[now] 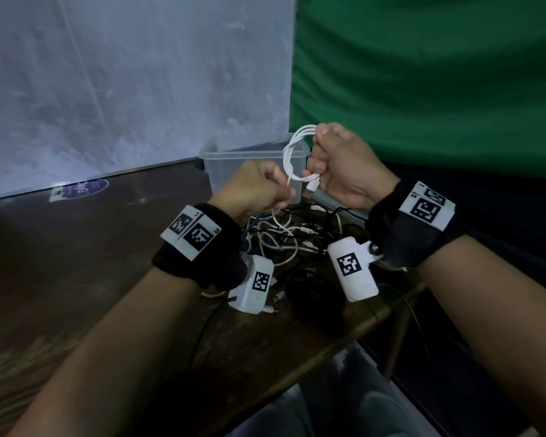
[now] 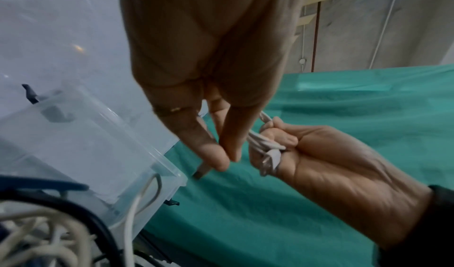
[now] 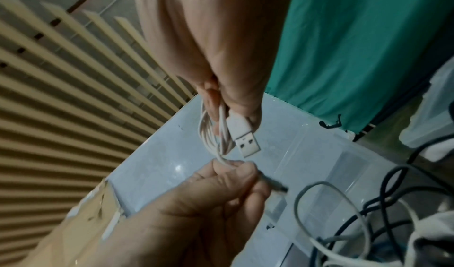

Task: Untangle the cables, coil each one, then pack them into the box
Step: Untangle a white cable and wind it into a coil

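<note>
Clear plastic box (image 1: 221, 165), wood table (image 1: 76, 247)

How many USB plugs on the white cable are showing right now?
2: one sticks out below the right hand gripping the white coil; the left hand pinches the other. Pile plugs unclear.

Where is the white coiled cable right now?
In the head view, the white coiled cable is held up between both hands, in front of the clear box.

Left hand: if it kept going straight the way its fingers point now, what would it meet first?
Most likely the white cable coil held in the right hand. The left hand, pinching that cable's loose end, points across at it with little gap. The clear box lies behind; depth is uncertain.
</note>
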Available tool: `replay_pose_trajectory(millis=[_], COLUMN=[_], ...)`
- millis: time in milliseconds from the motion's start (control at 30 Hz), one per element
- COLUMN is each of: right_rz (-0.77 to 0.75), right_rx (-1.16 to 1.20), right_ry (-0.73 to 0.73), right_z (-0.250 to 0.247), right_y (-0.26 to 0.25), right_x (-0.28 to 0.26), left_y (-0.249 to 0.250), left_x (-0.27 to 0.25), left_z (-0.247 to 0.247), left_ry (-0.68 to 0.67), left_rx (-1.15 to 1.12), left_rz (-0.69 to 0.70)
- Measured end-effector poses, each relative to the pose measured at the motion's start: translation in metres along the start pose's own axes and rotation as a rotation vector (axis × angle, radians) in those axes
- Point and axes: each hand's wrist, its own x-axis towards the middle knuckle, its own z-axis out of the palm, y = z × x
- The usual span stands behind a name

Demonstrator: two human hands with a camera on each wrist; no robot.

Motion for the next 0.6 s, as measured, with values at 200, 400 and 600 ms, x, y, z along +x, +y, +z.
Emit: replay_pose_trajectory(millis=[200,400,600], right_rz=[0.036,0.035,0.009], right_rx=[0.075,-0.120,-0.078], right_ry=[-0.008,0.077,0.084], right_z=[-0.005,-0.009,-0.011], right_y=[-0.012,-0.009,-0.009], right_x=[-0.002,0.000,0.003], left_y=[-0.001,0.004,0.007], left_x=[0.003,0.003,-0.003], left_z=[0.005,0.002,-0.001], left_ry=[0.079,-0.042,-0.154], left_rx=[-0.253,-0.417,-0.514], left_rz=[0.168,0.154,0.175])
